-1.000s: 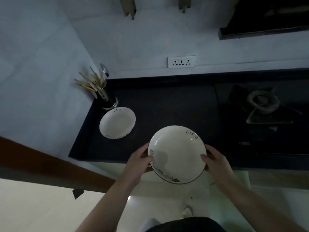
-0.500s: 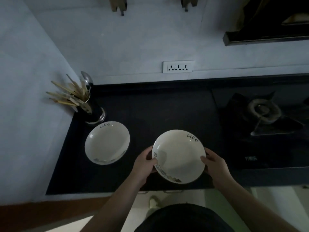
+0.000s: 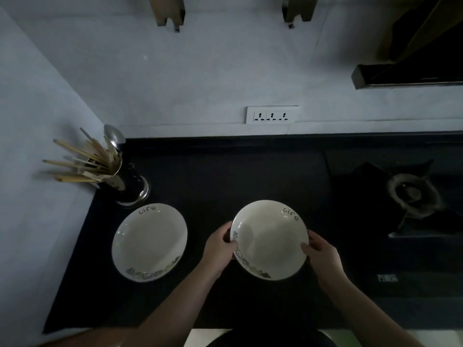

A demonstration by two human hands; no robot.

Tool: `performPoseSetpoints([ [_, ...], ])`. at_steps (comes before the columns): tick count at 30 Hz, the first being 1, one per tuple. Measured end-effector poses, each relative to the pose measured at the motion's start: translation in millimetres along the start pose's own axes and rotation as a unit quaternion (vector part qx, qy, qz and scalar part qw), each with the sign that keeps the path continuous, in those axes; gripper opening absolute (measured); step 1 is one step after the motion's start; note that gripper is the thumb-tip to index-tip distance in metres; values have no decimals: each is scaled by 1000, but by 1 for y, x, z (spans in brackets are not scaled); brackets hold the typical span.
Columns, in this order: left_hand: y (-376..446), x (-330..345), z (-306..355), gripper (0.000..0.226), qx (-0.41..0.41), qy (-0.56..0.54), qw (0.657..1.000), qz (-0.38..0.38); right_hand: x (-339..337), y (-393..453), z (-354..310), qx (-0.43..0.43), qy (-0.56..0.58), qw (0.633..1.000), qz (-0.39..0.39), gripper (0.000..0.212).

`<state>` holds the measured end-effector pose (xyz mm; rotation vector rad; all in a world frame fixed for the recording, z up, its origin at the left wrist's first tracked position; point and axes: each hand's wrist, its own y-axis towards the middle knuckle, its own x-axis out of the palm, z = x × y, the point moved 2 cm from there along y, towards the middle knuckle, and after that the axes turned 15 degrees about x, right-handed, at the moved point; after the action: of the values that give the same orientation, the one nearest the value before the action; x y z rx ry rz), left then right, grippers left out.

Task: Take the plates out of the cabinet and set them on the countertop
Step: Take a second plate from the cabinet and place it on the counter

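Both my hands hold one white plate (image 3: 269, 240) with "life" lettering over the middle of the black countertop (image 3: 225, 176). My left hand (image 3: 218, 246) grips its left rim and my right hand (image 3: 323, 254) grips its right rim. Whether the plate touches the counter I cannot tell. A second matching white plate (image 3: 149, 242) lies flat on the counter to the left, apart from the held one. The cabinet is out of view.
A metal holder with chopsticks and a spoon (image 3: 117, 171) stands in the back left corner, just behind the lying plate. A gas burner (image 3: 411, 194) sits on the right. A wall socket (image 3: 271, 114) is on the back wall, a range hood (image 3: 411, 76) upper right.
The held plate has moved forward from beyond the counter's front edge to over the counter's middle. My view has shifted closer over the countertop.
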<state>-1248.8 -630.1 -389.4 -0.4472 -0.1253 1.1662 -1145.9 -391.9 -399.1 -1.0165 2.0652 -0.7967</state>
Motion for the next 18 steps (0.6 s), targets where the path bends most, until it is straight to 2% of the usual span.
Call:
performPoseSetpoints([
  [9,13,10,-5,52,-2,60,998,18,-3,34,-6,2,-32,999,-14,59],
  [18,15,17,-2,47,13,113,993,10,-9,45,-5,-6,-53,998,-16,43],
])
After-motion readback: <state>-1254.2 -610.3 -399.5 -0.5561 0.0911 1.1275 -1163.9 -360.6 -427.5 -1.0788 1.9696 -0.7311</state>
